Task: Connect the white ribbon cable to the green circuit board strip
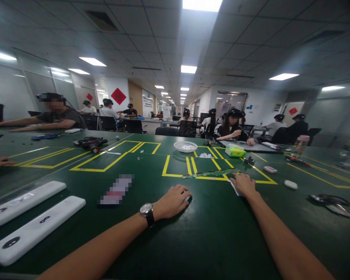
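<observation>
The table [210, 233] is covered in dark green and is marked with yellow rectangles [166, 165]. The two long panels [37, 227] are finished in white and spotted with dark ovals. The circuit strip [211, 173] is coloured green, the basket [185, 146] white, the box [235, 151] light green. A silver case and black strap are seen on the watch [147, 212]. A red diamond [118, 96] is shown on the far white wall.

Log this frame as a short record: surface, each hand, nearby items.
surface: green table marked with yellow tape
left hand: palm down on table, fingers curled, wristwatch on wrist
right hand: palm down, fingers by the green circuit strip
nearby: white basket beyond the strip, white panels at left
</observation>
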